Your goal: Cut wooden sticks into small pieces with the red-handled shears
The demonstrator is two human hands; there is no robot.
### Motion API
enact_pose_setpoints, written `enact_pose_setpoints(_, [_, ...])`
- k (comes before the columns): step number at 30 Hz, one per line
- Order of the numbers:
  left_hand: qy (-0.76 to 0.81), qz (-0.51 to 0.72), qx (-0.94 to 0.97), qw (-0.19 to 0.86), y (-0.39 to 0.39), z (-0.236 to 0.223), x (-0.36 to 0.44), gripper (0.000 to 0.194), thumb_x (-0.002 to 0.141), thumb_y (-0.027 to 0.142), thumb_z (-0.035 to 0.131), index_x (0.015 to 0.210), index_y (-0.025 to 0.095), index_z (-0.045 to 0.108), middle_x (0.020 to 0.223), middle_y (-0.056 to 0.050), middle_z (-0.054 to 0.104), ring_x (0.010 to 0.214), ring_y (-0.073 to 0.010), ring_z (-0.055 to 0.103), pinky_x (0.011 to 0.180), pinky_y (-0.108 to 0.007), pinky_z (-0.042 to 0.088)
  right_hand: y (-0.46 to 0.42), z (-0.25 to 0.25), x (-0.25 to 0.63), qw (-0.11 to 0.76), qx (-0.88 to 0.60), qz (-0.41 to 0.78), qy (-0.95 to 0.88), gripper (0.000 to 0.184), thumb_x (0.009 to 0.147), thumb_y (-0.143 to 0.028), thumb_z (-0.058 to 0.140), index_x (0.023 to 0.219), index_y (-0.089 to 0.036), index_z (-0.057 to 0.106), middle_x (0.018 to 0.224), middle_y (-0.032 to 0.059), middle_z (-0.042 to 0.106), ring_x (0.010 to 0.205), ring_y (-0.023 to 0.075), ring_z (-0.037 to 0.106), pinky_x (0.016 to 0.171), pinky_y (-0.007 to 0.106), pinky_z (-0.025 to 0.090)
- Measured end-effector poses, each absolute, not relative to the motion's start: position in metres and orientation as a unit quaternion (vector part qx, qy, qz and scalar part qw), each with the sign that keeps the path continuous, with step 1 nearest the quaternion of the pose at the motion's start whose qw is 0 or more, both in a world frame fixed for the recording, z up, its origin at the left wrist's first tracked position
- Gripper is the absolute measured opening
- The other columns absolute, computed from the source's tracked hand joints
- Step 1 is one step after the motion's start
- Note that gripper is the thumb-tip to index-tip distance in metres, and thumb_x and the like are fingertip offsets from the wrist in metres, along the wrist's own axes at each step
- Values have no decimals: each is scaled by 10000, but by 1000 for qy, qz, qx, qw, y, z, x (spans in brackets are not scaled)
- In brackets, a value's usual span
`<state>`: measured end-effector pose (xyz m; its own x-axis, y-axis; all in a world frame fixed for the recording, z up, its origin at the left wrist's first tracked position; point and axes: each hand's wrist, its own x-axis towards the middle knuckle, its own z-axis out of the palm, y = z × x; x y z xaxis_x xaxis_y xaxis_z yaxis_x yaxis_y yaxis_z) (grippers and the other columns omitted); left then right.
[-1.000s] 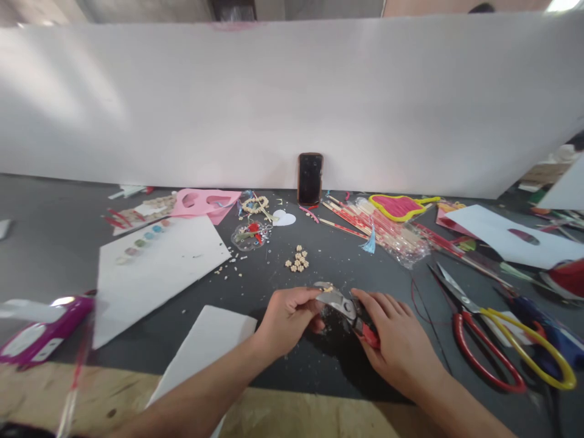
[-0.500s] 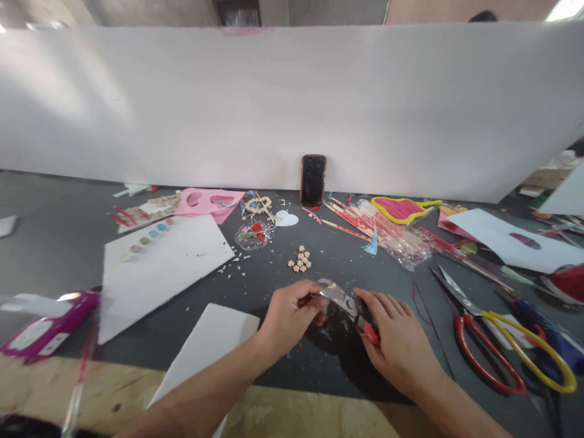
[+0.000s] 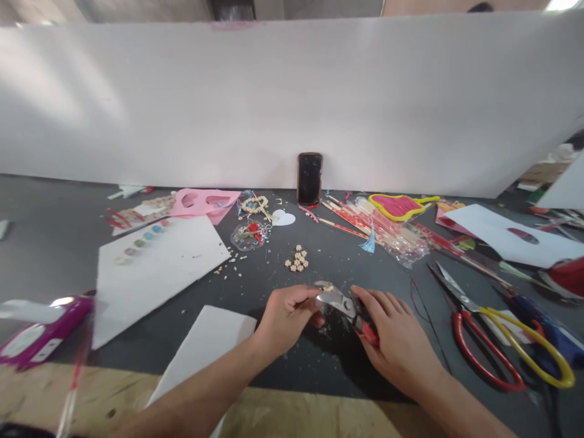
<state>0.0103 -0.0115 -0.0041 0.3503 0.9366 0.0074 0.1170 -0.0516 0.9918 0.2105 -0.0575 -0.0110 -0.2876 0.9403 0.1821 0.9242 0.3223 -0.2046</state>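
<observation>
My right hand (image 3: 395,331) is wrapped round the red handles of a pair of pruning shears (image 3: 340,301). Their metal jaws point left, towards my left hand (image 3: 289,313). That hand is closed in a pinch right at the jaw tips, its thumb and forefinger pressed together. A tiny pale bit (image 3: 327,288) shows at the jaws; whether the left fingers grip it is hidden. Beyond both hands lies a small heap of flower-shaped wooden beads (image 3: 297,260) on the dark tabletop (image 3: 255,277).
Large scissors (image 3: 472,310) with red and yellow handles lie at right. A phone (image 3: 309,178) leans on the white partition (image 3: 274,103). White boards (image 3: 155,267), a purple tool (image 3: 48,328), bundled sticks (image 3: 383,231) and a bead dish (image 3: 249,236) surround the work area.
The whole view has shifted slightly, with things on the table appearing a little further left. Both hands and the shears keep nearly the same pose.
</observation>
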Motion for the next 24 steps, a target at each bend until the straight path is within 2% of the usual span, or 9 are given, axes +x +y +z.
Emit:
enact_pose_setpoints(7, [427,382,614,543,-16,-4,10,176,776,178,514,703,142,670,527,0,587,495,-110,577,512,-186,470,-60,-8,209,135,-574,46,-806,448,715,-186,487,1162,-170,460,1069,97,573,953,230,514,828,380,396])
enact_pose_setpoints(13, [426,371,563,603,-16,-11,13,167,781,258,531,688,144,611,572,8,550,505,-113,568,486,-208,500,-62,-7,209,125,-592,26,-796,376,720,-177,460,1094,-169,507,990,97,602,868,219,544,768,359,404])
enact_pose_setpoints(17, [426,389,532,620,-14,-13,13,143,730,249,594,823,148,635,681,-3,588,531,-106,569,499,-210,510,-59,-8,208,136,-597,11,-790,404,727,-192,476,1131,-181,490,1033,99,595,915,228,535,774,358,394])
enact_pose_setpoints(24, [422,400,564,586,-12,-11,12,122,738,216,562,705,143,653,602,4,564,499,-102,560,507,-200,493,-58,-11,209,129,-591,4,-796,485,751,-208,471,1234,-191,422,1132,103,566,993,246,499,818,400,372])
